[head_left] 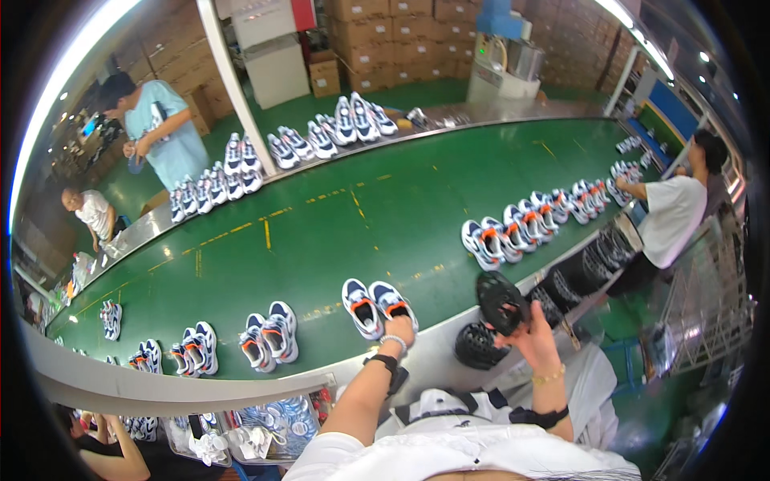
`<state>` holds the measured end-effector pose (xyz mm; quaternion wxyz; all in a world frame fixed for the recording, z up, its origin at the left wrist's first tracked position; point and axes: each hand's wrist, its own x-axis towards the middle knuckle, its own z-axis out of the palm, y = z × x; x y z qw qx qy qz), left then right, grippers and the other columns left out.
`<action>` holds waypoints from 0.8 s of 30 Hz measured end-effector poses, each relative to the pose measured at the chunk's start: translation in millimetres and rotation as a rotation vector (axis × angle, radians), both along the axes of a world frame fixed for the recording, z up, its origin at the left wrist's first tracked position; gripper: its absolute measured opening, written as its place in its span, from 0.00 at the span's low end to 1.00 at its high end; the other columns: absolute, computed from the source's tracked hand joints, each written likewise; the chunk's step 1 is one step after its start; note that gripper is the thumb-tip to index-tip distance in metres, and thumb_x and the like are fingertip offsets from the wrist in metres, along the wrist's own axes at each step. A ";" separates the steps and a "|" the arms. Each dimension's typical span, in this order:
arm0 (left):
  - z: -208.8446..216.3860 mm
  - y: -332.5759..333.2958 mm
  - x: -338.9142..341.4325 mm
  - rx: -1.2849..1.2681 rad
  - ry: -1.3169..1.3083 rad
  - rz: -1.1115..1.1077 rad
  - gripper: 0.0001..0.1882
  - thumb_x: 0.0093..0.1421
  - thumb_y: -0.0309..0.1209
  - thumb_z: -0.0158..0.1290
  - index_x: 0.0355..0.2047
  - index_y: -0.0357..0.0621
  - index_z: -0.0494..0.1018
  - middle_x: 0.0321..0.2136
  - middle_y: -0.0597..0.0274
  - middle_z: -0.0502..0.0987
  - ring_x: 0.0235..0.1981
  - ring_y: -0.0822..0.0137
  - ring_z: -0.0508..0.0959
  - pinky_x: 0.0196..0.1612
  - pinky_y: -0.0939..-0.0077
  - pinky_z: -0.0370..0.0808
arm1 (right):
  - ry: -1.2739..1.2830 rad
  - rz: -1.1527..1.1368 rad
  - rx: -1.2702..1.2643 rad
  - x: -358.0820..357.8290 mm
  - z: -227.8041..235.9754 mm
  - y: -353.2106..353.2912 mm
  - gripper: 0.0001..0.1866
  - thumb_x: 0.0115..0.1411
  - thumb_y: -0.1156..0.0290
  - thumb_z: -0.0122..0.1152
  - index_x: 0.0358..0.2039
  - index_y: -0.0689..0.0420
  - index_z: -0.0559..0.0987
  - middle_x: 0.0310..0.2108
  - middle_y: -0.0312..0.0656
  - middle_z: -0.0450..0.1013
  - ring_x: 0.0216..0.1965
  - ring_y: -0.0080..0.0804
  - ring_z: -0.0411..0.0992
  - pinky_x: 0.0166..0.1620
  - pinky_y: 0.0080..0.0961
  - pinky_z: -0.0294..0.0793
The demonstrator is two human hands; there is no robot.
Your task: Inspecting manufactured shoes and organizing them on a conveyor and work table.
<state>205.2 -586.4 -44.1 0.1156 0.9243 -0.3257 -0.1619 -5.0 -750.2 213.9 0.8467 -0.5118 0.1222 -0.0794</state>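
My left hand (pixel 399 329) reaches onto the green belt and grips the heel end of a white and navy shoe (pixel 388 297) with an orange lining; the shoe hides its fingertips. Right beside it stands a matching shoe (pixel 361 311). Raised over the belt's near edge, my right hand (pixel 533 341) holds a black openwork piece (pixel 499 298), rounded and full of holes; its exact kind I cannot tell. Just below that piece, apart from my palm, sits another black openwork piece (pixel 475 346) at the metal edge.
Shoe pairs line the green conveyor belt (pixel 321 232) on both sides. A row of black openwork pieces (pixel 577 280) runs along the near edge to the right. Co-workers stand at the right (pixel 678 208) and far left (pixel 164 128). A metal rack (pixel 698 313) stands right.
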 end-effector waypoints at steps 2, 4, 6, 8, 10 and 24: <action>13.4 2.4 5.2 -0.007 0.061 -0.046 0.16 0.46 0.32 0.52 0.34 0.35 0.74 0.35 0.45 0.77 0.38 0.52 0.78 0.40 0.63 0.75 | 0.037 0.037 -0.147 14.6 9.0 17.3 0.30 0.67 0.50 0.34 0.46 0.68 0.70 0.37 0.55 0.74 0.28 0.40 0.76 0.34 0.33 0.79; 18.5 14.6 11.9 0.049 0.040 -0.084 0.18 0.46 0.33 0.52 0.36 0.35 0.74 0.38 0.43 0.75 0.42 0.50 0.76 0.44 0.60 0.73 | 0.116 0.098 -0.380 29.3 8.7 36.2 0.26 0.63 0.52 0.47 0.45 0.67 0.71 0.32 0.49 0.75 0.27 0.36 0.76 0.31 0.28 0.77; 23.6 21.2 -2.5 -0.030 -0.049 -0.037 0.18 0.47 0.32 0.52 0.38 0.35 0.74 0.42 0.43 0.73 0.47 0.48 0.71 0.50 0.58 0.68 | 0.225 0.099 -0.770 38.2 4.4 50.0 0.25 0.60 0.53 0.54 0.42 0.67 0.72 0.26 0.50 0.75 0.26 0.36 0.76 0.30 0.28 0.75; 0.8 63.6 -2.0 -0.241 -0.284 -0.012 0.16 0.50 0.28 0.50 0.39 0.36 0.74 0.45 0.47 0.71 0.51 0.48 0.67 0.55 0.57 0.63 | 0.170 0.098 -1.218 56.3 -5.5 79.1 0.23 0.57 0.55 0.58 0.40 0.65 0.74 0.19 0.48 0.73 0.22 0.38 0.75 0.27 0.29 0.71; 23.0 51.6 -31.6 -0.465 -0.377 0.133 0.15 0.48 0.25 0.51 0.38 0.36 0.74 0.47 0.50 0.69 0.53 0.52 0.65 0.54 0.60 0.64 | 0.289 0.086 -1.455 66.6 -44.8 72.2 0.27 0.56 0.49 0.56 0.34 0.67 0.74 0.20 0.53 0.73 0.25 0.50 0.74 0.30 0.37 0.72; 3.5 101.8 -34.3 -0.327 0.031 0.153 0.18 0.52 0.28 0.46 0.45 0.43 0.70 0.39 0.51 0.75 0.40 0.53 0.76 0.42 0.59 0.74 | 0.363 0.264 -1.802 176.1 -166.1 131.5 0.29 0.47 0.41 0.60 0.25 0.59 0.80 0.25 0.47 0.76 0.30 0.41 0.77 0.32 0.34 0.76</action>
